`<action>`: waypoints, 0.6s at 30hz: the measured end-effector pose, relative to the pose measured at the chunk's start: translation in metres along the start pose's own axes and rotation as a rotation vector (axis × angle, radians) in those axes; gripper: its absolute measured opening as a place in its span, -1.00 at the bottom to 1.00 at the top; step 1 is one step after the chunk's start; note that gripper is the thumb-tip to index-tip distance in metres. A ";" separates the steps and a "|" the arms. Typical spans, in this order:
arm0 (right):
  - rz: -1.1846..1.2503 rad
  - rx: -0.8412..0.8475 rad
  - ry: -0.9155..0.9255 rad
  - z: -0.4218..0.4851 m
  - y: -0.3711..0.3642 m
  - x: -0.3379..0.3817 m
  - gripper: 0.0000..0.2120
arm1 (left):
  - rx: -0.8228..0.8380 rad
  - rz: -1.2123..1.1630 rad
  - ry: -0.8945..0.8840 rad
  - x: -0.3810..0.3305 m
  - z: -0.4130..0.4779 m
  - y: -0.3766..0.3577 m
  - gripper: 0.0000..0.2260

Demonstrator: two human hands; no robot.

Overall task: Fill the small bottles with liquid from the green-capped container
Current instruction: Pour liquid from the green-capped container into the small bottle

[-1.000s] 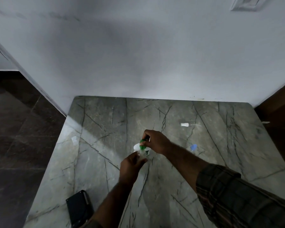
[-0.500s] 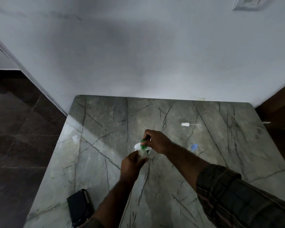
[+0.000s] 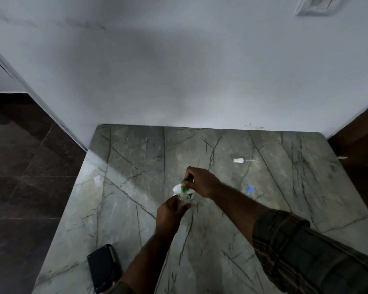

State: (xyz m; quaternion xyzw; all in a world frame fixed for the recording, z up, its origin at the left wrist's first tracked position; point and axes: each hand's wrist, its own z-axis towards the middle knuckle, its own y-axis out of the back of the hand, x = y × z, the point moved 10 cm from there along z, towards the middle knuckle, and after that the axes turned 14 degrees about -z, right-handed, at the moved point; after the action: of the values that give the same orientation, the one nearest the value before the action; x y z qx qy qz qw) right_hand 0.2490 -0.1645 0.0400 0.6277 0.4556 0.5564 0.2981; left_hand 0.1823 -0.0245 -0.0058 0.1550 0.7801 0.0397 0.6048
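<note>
Grey-green veined stone tabletop set against a pale plastered wall; dim light.

Mid-tabletop: the right hand has its grip closed round a white plastic container with a green cap, green end tipped down and towards the person. Just beneath it is a small clear bottle, roughly upright. The left hand has its grip closed round the bottle's lower part. Whether nozzle and mouth touch, I cannot tell.

Judgement: the pour hinges on nozzle over mouth. The container's axis slants down from the far right and the bottle's axis is near vertical. The left hand is nearer the body.

Well apart to the right: a white pump cap with a thin tube and a small blue cap.
</note>
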 end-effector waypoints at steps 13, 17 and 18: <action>0.048 0.006 -0.018 -0.002 0.002 -0.002 -0.81 | -0.003 0.025 -0.025 -0.003 0.001 0.000 -0.64; 0.062 0.033 -0.028 -0.006 -0.009 -0.004 -0.78 | 0.019 0.053 -0.012 0.003 -0.001 -0.004 -0.68; 0.052 0.033 -0.026 -0.006 -0.009 -0.003 -0.78 | 0.020 0.053 -0.010 0.002 -0.002 -0.004 -0.69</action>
State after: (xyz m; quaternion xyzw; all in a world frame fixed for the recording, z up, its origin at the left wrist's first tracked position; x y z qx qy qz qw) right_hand 0.2415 -0.1641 0.0319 0.6512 0.4443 0.5482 0.2793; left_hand 0.1796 -0.0271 -0.0081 0.1820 0.7732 0.0470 0.6057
